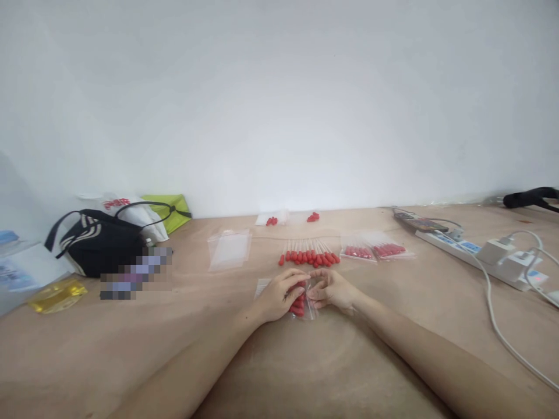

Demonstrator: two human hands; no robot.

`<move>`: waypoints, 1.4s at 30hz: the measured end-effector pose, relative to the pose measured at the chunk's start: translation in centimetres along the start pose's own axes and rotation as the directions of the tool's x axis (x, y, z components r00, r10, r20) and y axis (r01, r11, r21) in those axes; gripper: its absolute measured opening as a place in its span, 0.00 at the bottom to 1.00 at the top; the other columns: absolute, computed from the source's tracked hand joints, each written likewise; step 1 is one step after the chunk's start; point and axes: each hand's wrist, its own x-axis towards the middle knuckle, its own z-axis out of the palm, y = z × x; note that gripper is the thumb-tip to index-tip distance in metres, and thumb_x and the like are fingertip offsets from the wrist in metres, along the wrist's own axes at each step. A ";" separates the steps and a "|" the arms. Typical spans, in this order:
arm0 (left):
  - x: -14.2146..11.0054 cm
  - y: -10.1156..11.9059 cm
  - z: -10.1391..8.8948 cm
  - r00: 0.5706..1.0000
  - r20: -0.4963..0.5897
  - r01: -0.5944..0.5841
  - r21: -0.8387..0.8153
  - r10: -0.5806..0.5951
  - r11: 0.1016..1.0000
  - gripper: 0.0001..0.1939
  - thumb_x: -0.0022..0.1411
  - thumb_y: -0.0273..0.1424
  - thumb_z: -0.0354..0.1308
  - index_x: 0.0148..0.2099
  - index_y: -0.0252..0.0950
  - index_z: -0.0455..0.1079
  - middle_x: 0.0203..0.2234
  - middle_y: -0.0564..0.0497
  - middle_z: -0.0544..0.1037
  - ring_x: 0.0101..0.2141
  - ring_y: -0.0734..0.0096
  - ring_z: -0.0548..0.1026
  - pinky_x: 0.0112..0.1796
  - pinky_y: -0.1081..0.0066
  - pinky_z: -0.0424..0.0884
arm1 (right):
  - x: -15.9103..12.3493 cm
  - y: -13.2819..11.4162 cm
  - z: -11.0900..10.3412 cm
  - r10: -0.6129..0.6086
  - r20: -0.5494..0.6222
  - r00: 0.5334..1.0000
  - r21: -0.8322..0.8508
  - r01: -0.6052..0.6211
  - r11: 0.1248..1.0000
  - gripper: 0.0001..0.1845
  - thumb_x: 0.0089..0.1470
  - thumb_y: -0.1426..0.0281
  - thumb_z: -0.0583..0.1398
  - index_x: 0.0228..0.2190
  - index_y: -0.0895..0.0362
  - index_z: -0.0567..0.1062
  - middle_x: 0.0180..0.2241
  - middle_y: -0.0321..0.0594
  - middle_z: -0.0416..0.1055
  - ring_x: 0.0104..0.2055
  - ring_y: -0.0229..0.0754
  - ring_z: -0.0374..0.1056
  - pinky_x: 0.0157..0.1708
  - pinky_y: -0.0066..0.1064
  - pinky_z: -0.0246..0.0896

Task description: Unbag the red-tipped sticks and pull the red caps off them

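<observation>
Between my hands lies a clear zip bag (311, 309) with several red-tipped sticks (297, 306) in it, their red heads stacked toward the right. My left hand (277, 297) is closed over the bag and covers much of the sticks. At the bag's right edge, the bent fingers of my right hand (332, 289) pinch the plastic. A row of loose red-headed sticks (311, 256) lies just beyond my hands, white stems pointing away. To its right are filled bags of the same sticks (390, 250). Flat unfilled clear bags (229, 249) rest at the left.
Two bags with small red pieces (271, 221) lie near the wall. A white power strip (476, 259) with chargers, a cable (493, 314) and a phone (419, 223) occupy the right. At the left stand a black bag (102, 244) and a yellow packet (59, 295).
</observation>
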 end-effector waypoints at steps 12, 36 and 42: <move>1.0 -0.3 -0.2 0.958 0.049 -0.275 0.432 0.282 0.859 0.15 0.64 0.30 0.40 0.39 0.37 0.70 0.41 0.46 0.71 0.40 0.68 0.68 0.40 0.67 0.66 | 0.3 0.4 0.1 -0.074 -0.039 0.997 -0.011 0.073 0.997 0.38 0.25 0.74 0.70 0.40 0.59 0.59 0.16 0.26 0.66 0.19 0.37 0.68 0.23 0.30 0.68; 1.0 -1.4 -0.6 0.967 0.115 -0.255 0.490 0.227 0.834 0.13 0.61 0.23 0.41 0.34 0.33 0.67 0.31 0.49 0.73 0.33 0.71 0.68 0.33 0.73 0.65 | -0.1 1.8 0.0 -0.699 0.400 0.593 -0.813 0.582 0.029 0.10 0.51 0.76 0.51 0.29 0.58 0.72 0.29 0.41 0.70 0.30 0.36 0.65 0.30 0.27 0.58; 1.1 -1.0 -0.8 0.953 0.184 -0.302 0.545 0.240 0.782 0.11 0.61 0.24 0.43 0.31 0.34 0.65 0.30 0.50 0.72 0.31 0.72 0.67 0.30 0.73 0.63 | 0.6 1.8 -0.3 -0.641 0.664 0.385 -0.736 0.485 -0.472 0.18 0.56 0.77 0.45 0.20 0.59 0.68 0.20 0.38 0.63 0.24 0.36 0.57 0.24 0.27 0.49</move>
